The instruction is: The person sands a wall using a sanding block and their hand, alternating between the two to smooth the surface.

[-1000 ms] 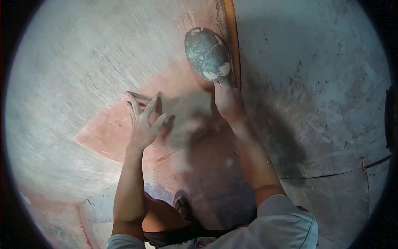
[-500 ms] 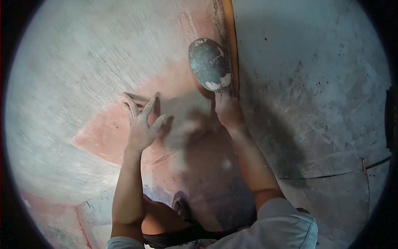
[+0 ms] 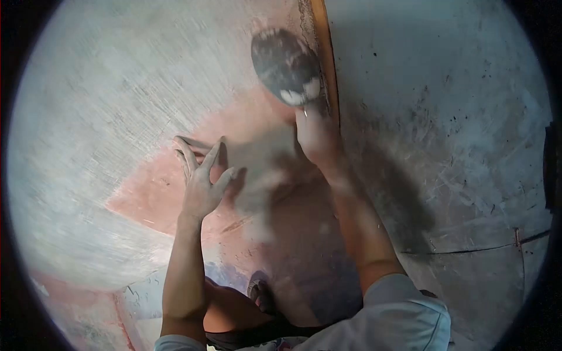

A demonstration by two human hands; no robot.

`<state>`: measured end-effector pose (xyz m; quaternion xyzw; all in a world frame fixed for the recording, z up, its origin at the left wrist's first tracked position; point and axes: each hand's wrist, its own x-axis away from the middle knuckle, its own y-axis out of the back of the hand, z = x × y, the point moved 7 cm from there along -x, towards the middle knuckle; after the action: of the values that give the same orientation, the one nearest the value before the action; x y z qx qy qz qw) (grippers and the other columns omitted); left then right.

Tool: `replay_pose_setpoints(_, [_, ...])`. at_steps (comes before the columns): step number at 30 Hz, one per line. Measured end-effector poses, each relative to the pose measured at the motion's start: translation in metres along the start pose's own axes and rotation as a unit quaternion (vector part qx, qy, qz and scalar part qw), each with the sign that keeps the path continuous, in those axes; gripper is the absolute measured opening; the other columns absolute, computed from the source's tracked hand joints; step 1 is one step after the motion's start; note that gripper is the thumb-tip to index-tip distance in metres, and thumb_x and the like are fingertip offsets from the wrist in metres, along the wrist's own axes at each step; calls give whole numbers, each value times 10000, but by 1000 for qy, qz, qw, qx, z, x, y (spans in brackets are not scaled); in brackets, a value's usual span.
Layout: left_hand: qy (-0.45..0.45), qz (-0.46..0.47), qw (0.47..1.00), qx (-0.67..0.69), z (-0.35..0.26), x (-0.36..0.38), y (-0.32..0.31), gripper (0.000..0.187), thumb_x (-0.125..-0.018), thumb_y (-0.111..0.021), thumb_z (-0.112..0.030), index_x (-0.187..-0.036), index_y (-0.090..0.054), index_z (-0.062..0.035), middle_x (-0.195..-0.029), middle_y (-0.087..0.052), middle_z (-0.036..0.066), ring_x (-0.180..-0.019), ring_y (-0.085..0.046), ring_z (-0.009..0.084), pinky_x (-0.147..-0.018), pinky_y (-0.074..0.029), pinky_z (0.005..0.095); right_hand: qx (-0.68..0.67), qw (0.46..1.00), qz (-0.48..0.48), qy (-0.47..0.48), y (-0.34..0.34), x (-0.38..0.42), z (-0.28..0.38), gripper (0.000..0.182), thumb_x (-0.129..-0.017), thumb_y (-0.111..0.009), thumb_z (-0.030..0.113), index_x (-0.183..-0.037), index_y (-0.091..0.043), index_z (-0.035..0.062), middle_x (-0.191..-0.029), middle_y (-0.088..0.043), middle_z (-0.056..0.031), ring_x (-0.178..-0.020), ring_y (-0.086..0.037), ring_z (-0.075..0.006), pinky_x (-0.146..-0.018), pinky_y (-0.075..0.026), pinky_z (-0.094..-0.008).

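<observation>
My right hand (image 3: pixel 318 137) is closed around the lower end of a dark oval paddle-like tool (image 3: pixel 285 65) with chipped whitish patches. Motion blurs both the tool and this hand, and the grip itself is partly hidden. The tool overlaps the upper part of a reddish patch (image 3: pixel 149 193) on the pale, streaked surface (image 3: pixel 117 105), close beside a wooden strip (image 3: pixel 325 52). Lower and to the left, my left hand (image 3: pixel 202 184) has its fingers spread, fingertips at the reddish patch, holding nothing.
To the right of the strip extends a grey, scuffed surface (image 3: pixel 433 117) with a dark crack (image 3: pixel 468 251) across its lower part. My foot (image 3: pixel 260 295) shows below, near my bent leg (image 3: pixel 231 307).
My right hand and the oval tool have moved up and slightly left along the wooden strip. The left hand keeps its spread pose at nearly the same place.
</observation>
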<state>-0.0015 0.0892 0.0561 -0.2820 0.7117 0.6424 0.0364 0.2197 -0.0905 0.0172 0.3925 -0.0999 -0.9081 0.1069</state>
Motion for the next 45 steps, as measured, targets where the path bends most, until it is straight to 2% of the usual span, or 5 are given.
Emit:
replay_pose_setpoints(24, [22, 18, 999, 24, 1, 1, -4, 698, -919, -744, -358, -1558, -492, -235, -1654, 179, 366, -1504, 104, 637, -1248, -109, 630, 74, 997, 13, -36, 6, -29, 22, 380, -1069, -500, 349, -1065, -638, -5, -905, -677, -320, -898, -647, -538, -749, -524, -596])
replay_pose_setpoints(28, [-3, 4, 1000, -9, 6, 3, -3, 688, -924, -735, -361, -1557, -492, -243, -1655, 176, 367, -1503, 98, 641, -1248, -107, 630, 94, 980, 131, -116, -8, -17, 12, 333, -1042, -542, 221, -1243, -590, -40, -1166, -649, -331, -1033, -650, -511, -872, -537, -548])
replay_pose_setpoints(33, [7, 31, 999, -22, 3, 4, 2, 696, -933, -725, -370, -1572, -468, -273, -1659, 162, 365, -1503, 40, 652, -1231, -161, 646, -99, 995, 20, 10, 4, 29, 0, 403, -1016, -574, 103, -1404, -546, -4, -1311, -610, -302, -1199, -600, -477, -992, -501, -488])
replay_pose_setpoints(43, [8, 4, 1000, -2, 1, 3, -1, 691, -935, -722, -373, -1573, -464, -303, -1665, 142, 362, -1503, 12, 653, -1222, -184, 651, -15, 991, 82, -109, 3, -7, 9, 362, -1070, -450, 292, -1099, -637, -18, -1052, -653, -332, -1067, -587, -540, -855, -498, -554])
replay_pose_setpoints(45, [13, 10, 1000, -9, 2, 3, -1, 690, -934, -724, -371, -1571, -467, -302, -1661, 141, 369, -1500, 9, 656, -1223, -184, 649, -128, 991, 2, 30, 15, 8, 14, 406, -1069, -443, 332, -1131, -634, -21, -1074, -659, -330, -1075, -588, -544, -873, -491, -569])
